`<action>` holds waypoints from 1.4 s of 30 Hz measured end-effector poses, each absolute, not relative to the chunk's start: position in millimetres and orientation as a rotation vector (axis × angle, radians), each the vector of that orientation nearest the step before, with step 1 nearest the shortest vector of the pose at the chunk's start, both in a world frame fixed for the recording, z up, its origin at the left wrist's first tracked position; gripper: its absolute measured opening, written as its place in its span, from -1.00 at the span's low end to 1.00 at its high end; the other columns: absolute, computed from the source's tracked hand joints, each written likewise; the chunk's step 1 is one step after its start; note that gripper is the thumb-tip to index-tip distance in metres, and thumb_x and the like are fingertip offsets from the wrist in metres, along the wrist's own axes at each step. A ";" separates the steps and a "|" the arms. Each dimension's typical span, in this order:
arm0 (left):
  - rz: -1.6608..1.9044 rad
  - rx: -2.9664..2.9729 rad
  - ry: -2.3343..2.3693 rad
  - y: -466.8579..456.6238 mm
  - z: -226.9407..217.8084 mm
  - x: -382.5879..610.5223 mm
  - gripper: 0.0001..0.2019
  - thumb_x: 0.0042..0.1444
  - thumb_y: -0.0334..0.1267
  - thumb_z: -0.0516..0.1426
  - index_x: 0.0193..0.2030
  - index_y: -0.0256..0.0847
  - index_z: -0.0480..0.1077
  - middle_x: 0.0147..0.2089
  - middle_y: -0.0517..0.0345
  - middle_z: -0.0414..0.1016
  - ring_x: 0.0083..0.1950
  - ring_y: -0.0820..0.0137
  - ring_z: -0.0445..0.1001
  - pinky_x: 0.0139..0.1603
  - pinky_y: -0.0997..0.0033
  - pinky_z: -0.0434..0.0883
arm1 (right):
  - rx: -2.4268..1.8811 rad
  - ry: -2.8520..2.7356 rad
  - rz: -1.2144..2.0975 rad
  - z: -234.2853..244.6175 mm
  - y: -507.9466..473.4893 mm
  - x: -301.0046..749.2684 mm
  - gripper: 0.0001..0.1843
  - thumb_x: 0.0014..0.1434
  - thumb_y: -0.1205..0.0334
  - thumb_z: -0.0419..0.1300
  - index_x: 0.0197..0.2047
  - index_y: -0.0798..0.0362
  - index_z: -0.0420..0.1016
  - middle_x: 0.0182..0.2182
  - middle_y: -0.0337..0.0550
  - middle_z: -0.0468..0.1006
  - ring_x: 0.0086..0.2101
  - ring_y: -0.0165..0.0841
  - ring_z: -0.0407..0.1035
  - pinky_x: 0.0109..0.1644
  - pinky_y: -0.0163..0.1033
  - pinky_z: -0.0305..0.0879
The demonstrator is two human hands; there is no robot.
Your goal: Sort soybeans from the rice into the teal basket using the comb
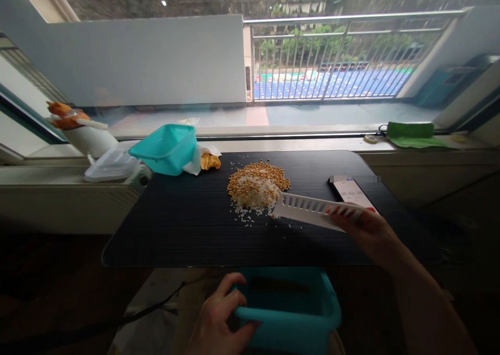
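Observation:
My left hand (pixel 224 313) grips the left rim of a teal plastic bin (pixel 292 321), just below the table's front edge. In my right hand (pixel 365 227) is a white slotted plastic strip (pixel 308 211), its fingers closed on the right end. The strip's far end touches the right side of a pile of yellow soybeans (pixel 260 173) and white rice grains (pixel 253 196). Loose grains lie scattered around the front of the pile. The bin's inside is dark, so its contents are hard to make out.
The pile lies on a dark table (pixel 175 230). A phone (pixel 353 193) showing a timer lies at right. A second teal bin (pixel 167 149) stands tilted at back left, beside a crumpled orange-and-white wrapper (pixel 210 161). A clear plastic lid (pixel 111 162) and green cloth (pixel 410 134) are near the window.

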State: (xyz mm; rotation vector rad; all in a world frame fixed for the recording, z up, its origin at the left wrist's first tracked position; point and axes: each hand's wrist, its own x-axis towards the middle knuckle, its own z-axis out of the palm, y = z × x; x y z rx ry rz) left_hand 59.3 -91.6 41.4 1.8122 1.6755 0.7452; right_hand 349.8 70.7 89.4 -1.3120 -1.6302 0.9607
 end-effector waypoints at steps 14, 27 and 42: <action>0.709 1.795 1.736 -96.5 35.2 43.4 -0.85 -0.09 -0.46 0.21 -0.46 -0.15 0.34 0.03 0.09 0.45 -0.14 0.34 0.57 -0.15 0.46 0.44 | -1.222 -1.668 1.257 85.2 44.3 338.5 -0.77 0.11 0.00 0.31 -0.24 -0.06 0.64 -0.25 -0.14 0.67 -0.23 -0.18 0.53 -0.16 -0.21 0.48; 0.751 1.833 1.756 -98.3 33.7 33.6 -0.85 -0.09 -0.44 0.22 -0.48 -0.15 0.33 0.01 0.11 0.47 -0.21 0.37 0.58 -0.18 0.48 0.47 | -1.297 -1.657 1.092 89.6 42.1 344.8 -0.74 0.07 -0.04 0.31 -0.23 -0.10 0.65 -0.24 -0.15 0.69 -0.22 -0.12 0.56 -0.13 -0.14 0.51; 0.753 1.870 1.763 -98.2 34.7 30.8 -0.83 -0.13 -0.45 0.25 -0.49 -0.14 0.34 -0.01 0.14 0.51 -0.20 0.36 0.61 -0.21 0.53 0.49 | -1.411 -1.516 0.894 82.3 75.1 332.3 -0.62 0.02 -0.11 0.33 -0.24 0.01 0.63 -0.35 -0.12 0.69 -0.25 -0.10 0.56 -0.13 -0.07 0.47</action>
